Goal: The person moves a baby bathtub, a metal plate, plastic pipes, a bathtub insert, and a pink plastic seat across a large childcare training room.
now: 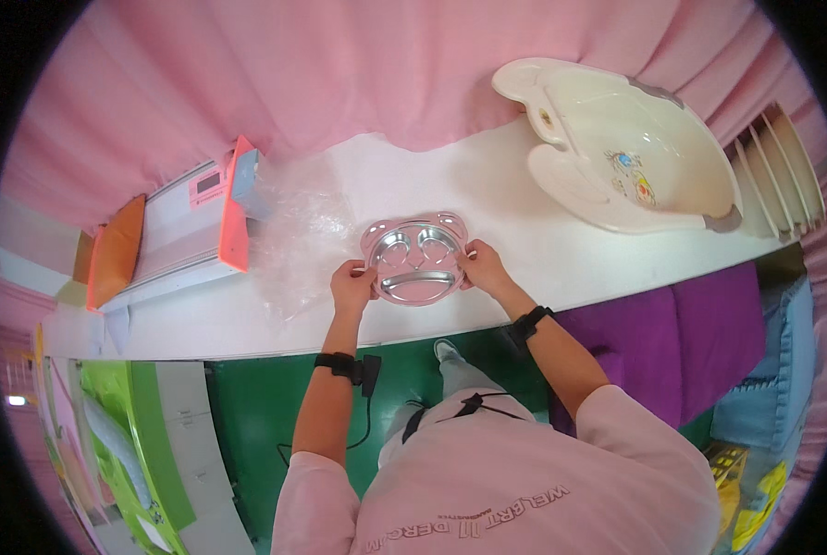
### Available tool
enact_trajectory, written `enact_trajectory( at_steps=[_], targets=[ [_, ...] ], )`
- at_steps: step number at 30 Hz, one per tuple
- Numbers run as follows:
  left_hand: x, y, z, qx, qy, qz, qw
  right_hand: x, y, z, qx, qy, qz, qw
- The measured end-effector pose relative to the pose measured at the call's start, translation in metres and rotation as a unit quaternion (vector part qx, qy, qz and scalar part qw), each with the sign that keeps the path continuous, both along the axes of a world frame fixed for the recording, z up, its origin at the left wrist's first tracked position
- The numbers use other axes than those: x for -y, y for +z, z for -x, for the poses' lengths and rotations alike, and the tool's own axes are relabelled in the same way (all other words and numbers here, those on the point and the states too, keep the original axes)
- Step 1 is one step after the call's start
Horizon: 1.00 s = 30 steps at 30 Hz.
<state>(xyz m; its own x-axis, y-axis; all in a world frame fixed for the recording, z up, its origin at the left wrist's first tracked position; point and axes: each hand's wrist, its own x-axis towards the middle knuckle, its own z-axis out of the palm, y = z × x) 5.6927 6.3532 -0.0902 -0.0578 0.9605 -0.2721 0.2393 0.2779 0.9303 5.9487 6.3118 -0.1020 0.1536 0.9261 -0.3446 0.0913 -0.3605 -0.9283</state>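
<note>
Between my two hands is a shiny metal divided plate (416, 262), shaped like an animal's head with two ears at the far side. It has two round-ish compartments above and one curved compartment nearer me. My left hand (352, 283) grips its left edge, fingers closed on the rim. On the opposite edge, my right hand (484, 267) is closed the same way. Whether the plate touches the white table (432, 176) or hangs just over it, I cannot tell. Crumpled clear plastic wrap (298, 236) lies to the left of the plate.
A cream baby bathtub (635, 139) stands at the right back, with a slatted white rack (783, 171) beside it. An orange-ended baby measuring tray (178, 227) occupies the left. Pink curtain (339, 74) hangs behind. Purple cloth (663, 342) lies below the table's right side.
</note>
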Motion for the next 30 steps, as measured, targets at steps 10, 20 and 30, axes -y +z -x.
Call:
enact_trajectory(
  at_steps=[10,20,30],
  targets=[
    [-0.022,-0.039,0.0,-0.267,0.053,-0.132,0.953,-0.033,0.006,-0.021,0.19,0.149,0.052,0.969],
    [0.021,0.037,0.197,0.416,0.351,0.05,0.837,-0.09,0.042,0.019,-0.227,-0.036,-0.05,0.972],
    [0.344,0.341,0.493,0.329,0.285,-0.462,0.773,-0.233,0.29,0.095,-0.615,0.077,-0.225,0.752]
  ],
)
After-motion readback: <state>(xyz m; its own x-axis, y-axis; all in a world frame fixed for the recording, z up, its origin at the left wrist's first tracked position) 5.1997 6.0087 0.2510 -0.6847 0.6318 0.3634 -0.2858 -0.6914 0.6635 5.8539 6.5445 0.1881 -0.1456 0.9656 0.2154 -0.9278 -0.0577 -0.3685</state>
